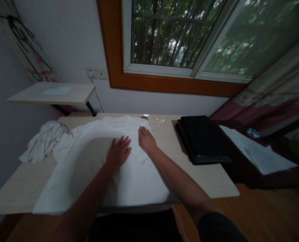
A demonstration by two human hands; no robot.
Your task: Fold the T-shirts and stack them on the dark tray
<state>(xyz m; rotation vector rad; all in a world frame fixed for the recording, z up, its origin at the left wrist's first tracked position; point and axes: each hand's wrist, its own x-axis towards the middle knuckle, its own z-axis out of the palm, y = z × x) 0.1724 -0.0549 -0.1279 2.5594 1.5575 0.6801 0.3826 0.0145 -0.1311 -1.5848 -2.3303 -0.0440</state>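
A white T-shirt (89, 174) lies spread on the pale wooden desk, its collar toward the wall and its hem at the front edge. The right sleeve (140, 156) is folded inward over the body of the shirt. My left hand (118, 153) rests on the middle of the shirt, fingers stretched out and slightly spread. On the folded right side lies my right hand (146, 139), palm down with its fingers extended close together. Neither hand grips anything that I can see. The left sleeve (62, 148) stays spread out to the side.
A crumpled, light cloth (47, 139) lies on the desk (10, 188) at the left. Black folders (202, 139) are stacked at the right. A raised shelf (76, 94) stands at the back left. Papers (255, 151) lie on dark furniture beyond the desk.
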